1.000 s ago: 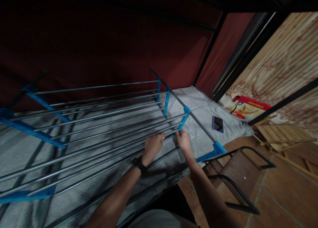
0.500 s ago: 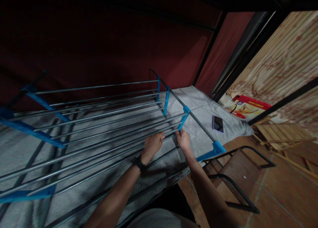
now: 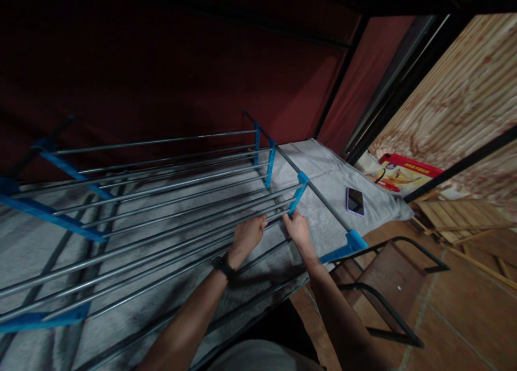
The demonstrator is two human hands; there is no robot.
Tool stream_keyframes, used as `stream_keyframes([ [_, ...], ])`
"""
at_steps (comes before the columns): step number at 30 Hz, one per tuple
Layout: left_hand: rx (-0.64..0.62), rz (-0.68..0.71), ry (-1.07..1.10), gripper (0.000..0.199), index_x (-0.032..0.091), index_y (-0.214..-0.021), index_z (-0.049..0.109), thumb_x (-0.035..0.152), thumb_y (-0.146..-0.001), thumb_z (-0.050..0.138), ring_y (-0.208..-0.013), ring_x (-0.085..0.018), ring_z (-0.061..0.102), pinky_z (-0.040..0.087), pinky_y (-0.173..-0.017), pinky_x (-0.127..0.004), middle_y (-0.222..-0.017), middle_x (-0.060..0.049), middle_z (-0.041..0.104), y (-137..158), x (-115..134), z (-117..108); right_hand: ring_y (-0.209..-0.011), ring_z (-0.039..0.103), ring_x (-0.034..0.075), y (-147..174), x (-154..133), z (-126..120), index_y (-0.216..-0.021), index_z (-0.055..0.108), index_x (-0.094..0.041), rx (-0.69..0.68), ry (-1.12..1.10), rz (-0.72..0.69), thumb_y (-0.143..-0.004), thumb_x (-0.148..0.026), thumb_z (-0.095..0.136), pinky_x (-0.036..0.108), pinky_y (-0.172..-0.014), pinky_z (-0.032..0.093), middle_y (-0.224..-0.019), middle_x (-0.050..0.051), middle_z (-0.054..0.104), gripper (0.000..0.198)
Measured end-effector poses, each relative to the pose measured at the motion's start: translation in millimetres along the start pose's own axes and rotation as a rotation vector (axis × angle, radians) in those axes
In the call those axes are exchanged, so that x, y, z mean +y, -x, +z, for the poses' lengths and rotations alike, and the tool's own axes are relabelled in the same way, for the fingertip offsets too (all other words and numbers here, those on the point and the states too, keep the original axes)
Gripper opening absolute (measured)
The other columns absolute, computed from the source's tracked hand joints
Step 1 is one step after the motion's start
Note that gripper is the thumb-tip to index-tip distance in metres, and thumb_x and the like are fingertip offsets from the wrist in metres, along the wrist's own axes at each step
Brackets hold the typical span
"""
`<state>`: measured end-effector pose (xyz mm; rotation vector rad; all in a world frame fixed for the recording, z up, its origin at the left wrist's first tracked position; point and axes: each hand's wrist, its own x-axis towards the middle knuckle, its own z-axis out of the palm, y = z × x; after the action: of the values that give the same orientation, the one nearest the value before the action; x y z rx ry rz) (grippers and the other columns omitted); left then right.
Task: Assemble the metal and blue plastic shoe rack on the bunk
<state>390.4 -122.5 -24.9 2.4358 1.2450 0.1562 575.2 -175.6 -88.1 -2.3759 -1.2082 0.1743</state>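
Note:
A rack of grey metal tubes (image 3: 181,185) joined by blue plastic brackets lies on its side over a grey blanket (image 3: 323,161). My left hand (image 3: 247,235), with a dark watch on the wrist, is closed around one of the front tubes near its right end. Just to the right, my right hand (image 3: 299,230) pinches the lower end of a blue bracket (image 3: 299,197), where that tube meets it. The fingers partly hide this joint. Another blue bracket (image 3: 347,247) points toward me from the near end of the right side pole (image 3: 327,201).
A phone (image 3: 355,201) rests on the blanket right of the rack. Beyond the blanket's edge are a black-framed chair (image 3: 393,271), a red and yellow box (image 3: 407,172) and a wooden slatted piece (image 3: 456,217). A dark red wall (image 3: 181,80) runs behind.
My right thumb and fingers have shifted slightly left at the bracket's lower end. My left hand keeps its hold on the tube, and the rack stays almost in place.

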Motion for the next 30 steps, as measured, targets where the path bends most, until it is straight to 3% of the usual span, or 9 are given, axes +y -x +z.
stream_keyframes([
  [3, -0.010, 0.002, -0.002, 0.036, 0.031, -0.131, 0.063, 0.034, -0.101, 0.043, -0.110, -0.023, 0.067, 0.049, -0.089, -0.032, -0.119, -0.007, 0.073, 0.4, 0.8, -0.7, -0.080, 0.070, 0.023, 0.9, -0.6, -0.1, -0.113, 0.062, -0.011, -0.001, 0.025, -0.003, -0.097, -0.050, 0.048, 0.027, -0.067, 0.042, -0.087, 0.013, 0.073, 0.045],
  [16, -0.025, -0.006, -0.015, 0.038, 0.032, -0.134, 0.061, 0.034, -0.101, 0.043, -0.108, -0.024, 0.069, 0.050, -0.087, -0.032, -0.118, -0.009, 0.073, 2.0, 1.5, -2.5, -0.088, 0.070, 0.023, -1.9, 2.1, -2.3, -0.112, 0.067, -0.011, -0.008, 0.059, -0.033, -0.101, -0.038, 0.045, 0.027, -0.075, 0.044, -0.093, 0.016, 0.074, 0.036],
  [30, -0.002, 0.025, -0.014, 0.038, 0.030, -0.134, 0.062, 0.032, -0.100, 0.045, -0.108, -0.027, 0.069, 0.052, -0.085, -0.035, -0.117, -0.009, 0.074, 2.3, 2.3, -4.1, -0.086, 0.069, 0.022, -2.6, 1.0, -1.4, -0.108, 0.069, -0.012, 0.021, 0.081, -0.024, -0.102, -0.037, 0.043, 0.026, -0.074, 0.043, -0.091, 0.015, 0.074, 0.037],
])
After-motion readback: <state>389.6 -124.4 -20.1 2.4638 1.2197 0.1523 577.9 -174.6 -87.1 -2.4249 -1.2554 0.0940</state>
